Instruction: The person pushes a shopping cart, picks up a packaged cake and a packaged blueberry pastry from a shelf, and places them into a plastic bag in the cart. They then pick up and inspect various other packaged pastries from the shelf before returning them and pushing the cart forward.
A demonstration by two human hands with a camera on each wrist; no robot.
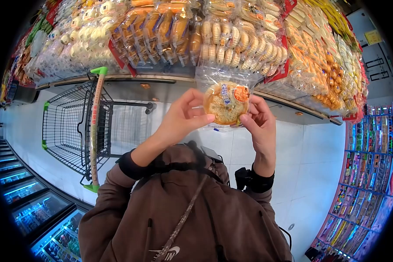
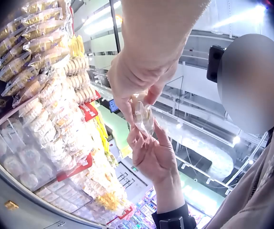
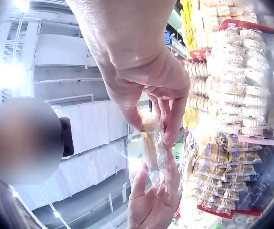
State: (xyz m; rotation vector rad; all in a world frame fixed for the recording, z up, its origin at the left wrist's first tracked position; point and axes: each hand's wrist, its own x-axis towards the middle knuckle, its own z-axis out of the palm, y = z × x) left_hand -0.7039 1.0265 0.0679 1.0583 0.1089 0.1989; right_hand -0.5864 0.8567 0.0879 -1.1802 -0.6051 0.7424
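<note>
A round, flat, golden-brown pastry (image 1: 226, 109) in a clear plastic wrapper is held in front of the chest. Blue lettering and an orange round sticker (image 1: 241, 93) mark its face, which is turned toward the head camera. My left hand (image 1: 185, 115) pinches the left edge, thumb on the near face and fingers behind. From the other side, my right hand (image 1: 260, 124) pinches the right edge in the same way. Both wrist views show the wrapped pastry (image 2: 143, 114) edge-on between the two hands, its wrapper (image 3: 155, 148) crinkled and shiny.
Beyond the hands runs a long display counter heaped with packaged breads (image 1: 161, 30) and round wrapped cakes (image 1: 236, 43), split by red dividers (image 1: 122, 56). A shopping cart (image 1: 70, 124) with a green-ended handle stands at left. Lit freezers (image 1: 35, 214) line the lower left; packed shelves (image 1: 362, 174) stand at right.
</note>
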